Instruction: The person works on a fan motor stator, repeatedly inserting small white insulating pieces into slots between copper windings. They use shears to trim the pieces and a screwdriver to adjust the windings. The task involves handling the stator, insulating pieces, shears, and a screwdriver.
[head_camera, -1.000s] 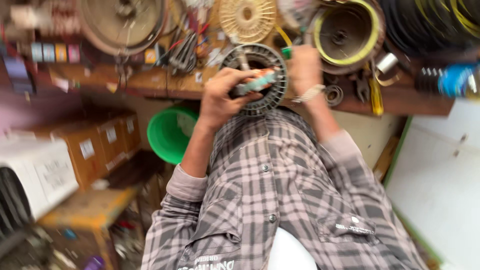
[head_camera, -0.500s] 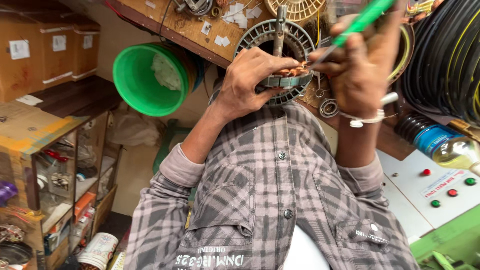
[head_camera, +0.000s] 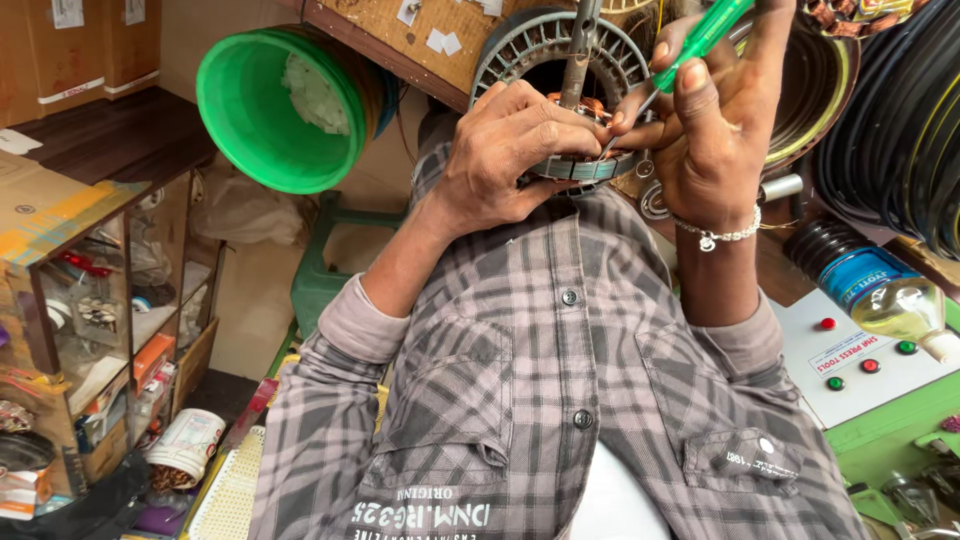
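wooden shelf unit (head_camera: 110, 330) with cluttered compartments, left | green plastic stool (head_camera: 320, 275) on pale floor | wooden workbench (head_camera: 400, 50) above | even daylight

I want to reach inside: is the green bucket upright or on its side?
On its side: the green bucket shows its open mouth to the camera.

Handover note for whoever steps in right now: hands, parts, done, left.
Left hand: gripping the round motor stator by its rim, copper windings visible on top.
Right hand: holding a green-handled screwdriver, tip down at the windings.
Stator is held against the chest, in front of the ribbed grey housing; a metal shaft rises from it.
Done: cannot tell from this view.
Left: likely more work at the windings.
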